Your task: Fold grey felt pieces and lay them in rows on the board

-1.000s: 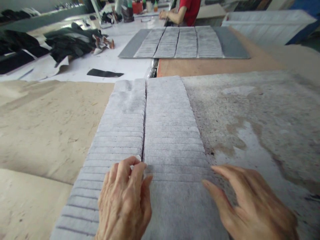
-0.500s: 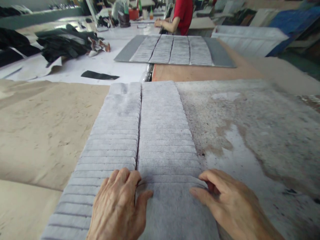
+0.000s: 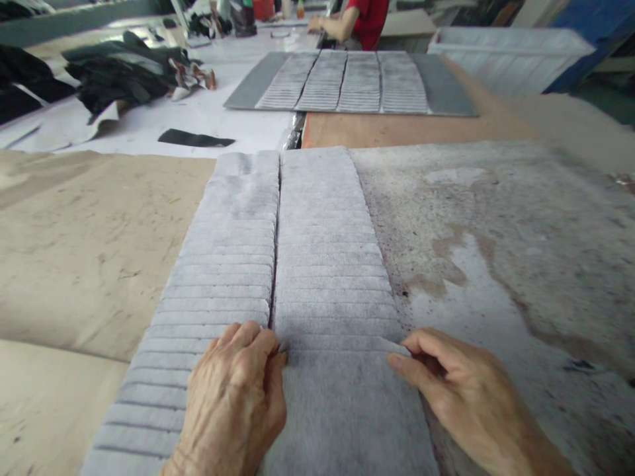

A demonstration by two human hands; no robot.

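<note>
Two columns of overlapping grey felt pieces lie on the stained board (image 3: 496,225) in front of me: a left column (image 3: 223,264) and a right column (image 3: 332,264). My left hand (image 3: 233,403) pinches the top left corner of the nearest grey felt piece (image 3: 342,410) of the right column. My right hand (image 3: 456,390) pinches its top right corner, fingers curled on the edge. The piece lies flat, overlapping the ones beyond it.
Brown paper (image 3: 89,244) covers the table to the left. Farther off lies a second grey board with felt rows (image 3: 347,82), black material scraps (image 3: 119,73) and a black strip (image 3: 193,139). A person in a red top (image 3: 367,16) works at the far end. A white crate (image 3: 506,46) stands at the right.
Both hands went from lying spread on the felt to pinching the nearest piece's top corners. The piece's far edge now sits squared against the column.
</note>
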